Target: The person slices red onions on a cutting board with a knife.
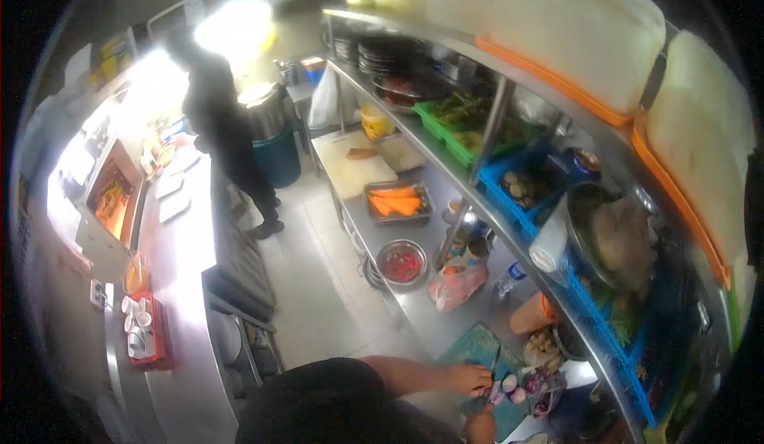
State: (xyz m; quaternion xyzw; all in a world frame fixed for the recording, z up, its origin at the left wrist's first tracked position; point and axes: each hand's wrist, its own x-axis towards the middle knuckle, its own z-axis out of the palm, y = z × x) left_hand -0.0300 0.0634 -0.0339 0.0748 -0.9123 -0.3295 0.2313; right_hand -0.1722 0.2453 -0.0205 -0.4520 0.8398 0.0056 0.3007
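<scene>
My left hand reaches over a green cutting board, its fingers curled and closed. Whatever lies under those fingers is too small and blurred to make out. Right beside the fingertips are peeled purple-white onions. A thin blade-like shape shows on the board just beyond the hand. Lower down, my right hand is at the board's near edge, blurred, with its fingers hidden. Past the onions sits a clear plastic bag with purple pieces in it.
Along the steel table stand a tray of carrots, a bowl of red pieces, a plastic bag and an orange container. A steel shelf with blue baskets overhangs it. Another person stands by the far counter.
</scene>
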